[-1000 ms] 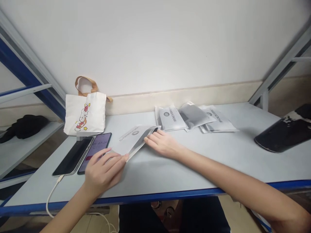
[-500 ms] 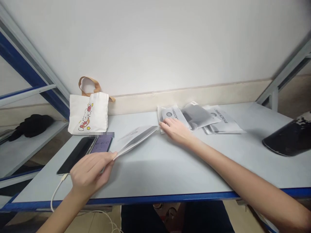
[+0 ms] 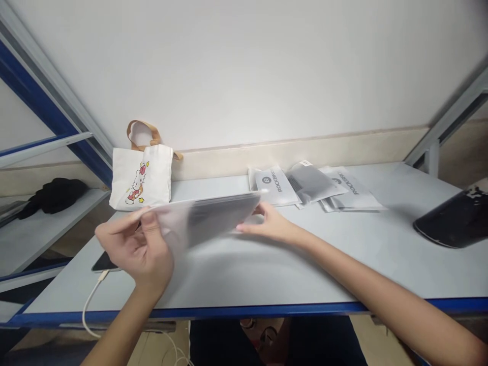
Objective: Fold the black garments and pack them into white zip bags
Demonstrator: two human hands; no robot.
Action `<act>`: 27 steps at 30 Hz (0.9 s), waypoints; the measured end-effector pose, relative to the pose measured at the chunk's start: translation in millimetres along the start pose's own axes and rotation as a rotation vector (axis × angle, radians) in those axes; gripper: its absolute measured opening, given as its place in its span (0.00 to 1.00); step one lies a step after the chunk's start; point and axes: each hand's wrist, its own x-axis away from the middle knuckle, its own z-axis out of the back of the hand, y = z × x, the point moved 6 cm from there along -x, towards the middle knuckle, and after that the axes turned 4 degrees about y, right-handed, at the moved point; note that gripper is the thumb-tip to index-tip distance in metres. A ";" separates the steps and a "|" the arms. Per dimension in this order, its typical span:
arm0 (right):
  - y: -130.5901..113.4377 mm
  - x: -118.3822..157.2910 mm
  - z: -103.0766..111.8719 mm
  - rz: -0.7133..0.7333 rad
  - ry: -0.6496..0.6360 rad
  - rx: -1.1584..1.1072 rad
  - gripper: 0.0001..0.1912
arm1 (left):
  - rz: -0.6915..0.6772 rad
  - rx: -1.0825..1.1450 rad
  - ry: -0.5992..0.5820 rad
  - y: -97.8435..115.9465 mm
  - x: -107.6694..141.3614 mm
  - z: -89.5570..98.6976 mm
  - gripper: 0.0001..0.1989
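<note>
A frosted plastic bag with a dark flat item inside is held up above the desk, tilted and slightly blurred. My left hand pinches its left end between thumb and fingers, palm turned up. At the bag's right end is my right hand, thumb at the lower edge and fingertips partly hidden behind the plastic. Beyond it lie more packets: one printed bag, a dark-filled bag and a stack of printed bags.
A white tote bag with a cartoon cat stands at the back left. A phone on a white cable is mostly covered by my left hand. A black cylindrical object is at the right. Blue-edged desk; metal frames flank it.
My left hand has turned palm-up and raised the bag, tipping its dark side toward me. My right hand has moved from the printed bag at the back to the held bag's right end.
</note>
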 end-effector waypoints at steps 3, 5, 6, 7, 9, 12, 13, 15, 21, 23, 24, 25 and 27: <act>-14.9 5.2 6.8 0.051 0.108 0.043 0.16 | 0.053 0.130 0.065 15.1 -11.1 -18.3 0.03; -17.3 5.6 28.2 0.076 0.319 0.193 0.13 | 0.095 0.210 -0.005 19.8 -15.5 -33.1 0.05; -16.5 5.0 39.7 0.076 0.418 0.312 0.12 | 0.103 0.237 -0.046 20.6 -15.5 -38.5 0.08; -14.7 3.1 48.6 0.068 0.478 0.445 0.11 | 0.104 0.248 -0.080 19.8 -13.5 -41.6 0.13; -7.0 -4.4 56.6 0.030 0.475 0.702 0.11 | 0.075 0.211 -0.127 14.4 -3.0 -41.6 0.20; 10.8 -16.4 44.1 -0.030 0.281 0.905 0.20 | -0.045 0.101 -0.336 2.7 27.6 -42.5 0.16; 16.3 -18.5 35.9 -0.038 0.214 0.922 0.22 | -0.083 0.084 -0.499 -1.3 41.7 -47.4 0.12; 24.6 -20.2 18.7 -0.034 0.109 0.924 0.22 | -0.098 0.044 -0.870 -11.3 72.2 -58.7 0.09; 15.2 -18.0 3.4 -0.025 -0.021 0.932 0.22 | 0.012 -0.178 -1.333 -30.6 109.7 -67.2 0.14; -2.2 -4.4 14.5 -0.027 -0.048 0.932 0.24 | -0.033 -0.226 -1.327 -26.0 110.6 -57.3 0.16; -11.4 8.5 22.7 -0.029 -0.055 0.932 0.24 | -0.076 -0.247 -1.304 -22.7 110.9 -48.4 0.17; -19.5 26.2 31.7 -0.032 -0.058 0.905 0.23 | -0.131 -0.269 -1.271 -19.6 111.7 -37.0 0.18; -29.3 74.2 55.2 -0.042 0.051 0.871 0.21 | -0.257 -0.295 -1.215 -17.0 117.0 -10.3 0.20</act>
